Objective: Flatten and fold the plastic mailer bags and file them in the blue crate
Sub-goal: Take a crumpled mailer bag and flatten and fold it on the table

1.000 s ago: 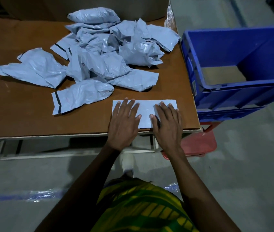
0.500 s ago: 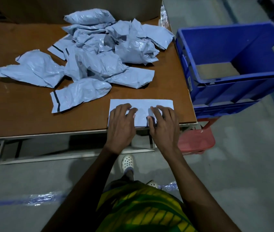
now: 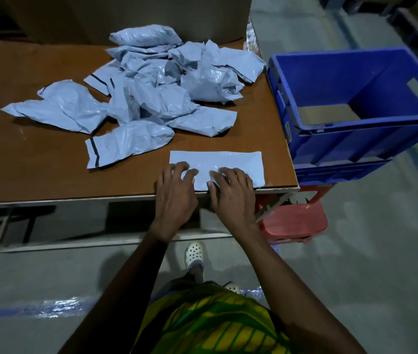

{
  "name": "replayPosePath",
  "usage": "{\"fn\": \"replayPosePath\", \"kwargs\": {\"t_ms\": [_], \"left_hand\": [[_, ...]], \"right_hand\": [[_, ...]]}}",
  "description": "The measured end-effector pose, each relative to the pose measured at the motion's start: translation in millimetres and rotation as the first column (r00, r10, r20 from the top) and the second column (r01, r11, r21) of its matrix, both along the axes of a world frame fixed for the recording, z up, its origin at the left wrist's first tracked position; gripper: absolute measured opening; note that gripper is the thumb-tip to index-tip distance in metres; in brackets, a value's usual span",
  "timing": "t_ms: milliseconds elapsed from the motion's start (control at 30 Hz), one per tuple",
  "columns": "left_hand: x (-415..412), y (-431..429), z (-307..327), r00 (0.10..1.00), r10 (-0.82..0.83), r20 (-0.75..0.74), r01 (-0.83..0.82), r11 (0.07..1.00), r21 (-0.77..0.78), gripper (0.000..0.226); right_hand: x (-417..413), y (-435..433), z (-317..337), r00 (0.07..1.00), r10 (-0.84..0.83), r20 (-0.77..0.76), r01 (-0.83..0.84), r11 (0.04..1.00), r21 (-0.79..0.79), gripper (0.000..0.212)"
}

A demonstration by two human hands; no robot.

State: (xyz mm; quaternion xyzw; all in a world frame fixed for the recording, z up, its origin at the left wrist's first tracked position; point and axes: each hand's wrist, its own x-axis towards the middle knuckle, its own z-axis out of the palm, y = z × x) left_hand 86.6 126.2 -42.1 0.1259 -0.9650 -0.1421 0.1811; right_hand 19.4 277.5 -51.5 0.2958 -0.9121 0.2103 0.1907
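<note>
One mailer bag (image 3: 230,162) lies pressed flat at the near right corner of the brown wooden table (image 3: 36,162), a smooth, pale grey-blue plastic rectangle with crisp edges. Both hands are on its near half: the left hand (image 3: 176,192) and right hand (image 3: 230,194) have their fingers bent and slightly spread, tips down on the film (whether the thumbs hook under the near edge, I cannot tell). Behind it sprawls a pile of crumpled bags (image 3: 162,98), puffy and creased, some showing a dark seal strip. The blue crate (image 3: 368,125), hard ribbed plastic, stands just beside the table's right edge, with a red plastic stool (image 3: 294,221) below it.
</note>
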Motion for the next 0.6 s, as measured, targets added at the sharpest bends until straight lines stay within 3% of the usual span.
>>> {"fn": "replayPosePath", "kwargs": {"t_ms": [200, 333, 467, 600], "left_hand": [[-3, -5, -7, 0.997, -0.068, 0.035, 0.068, 0.997, -0.024, 0.037], [-5, 4, -17, 0.983, -0.129, 0.129, 0.129, 0.992, 0.009, 0.054], [2, -7, -20, 0.975, -0.167, 0.148, 0.167, 0.986, 0.015, 0.064], [9, -17, -18, 0.966, -0.209, 0.154, 0.215, 0.976, -0.022, 0.07]], "right_hand": [[-9, 5, 0, 0.997, 0.042, 0.058, -0.041, 0.999, -0.029, 0.031], [-15, 8, -5, 0.982, 0.1, 0.162, -0.113, 0.991, 0.077, 0.047], [-28, 43, -7, 0.973, 0.166, 0.158, -0.19, 0.97, 0.152, 0.053], [-40, 77, -3, 0.958, 0.262, 0.112, -0.27, 0.961, 0.056, 0.038]]}}
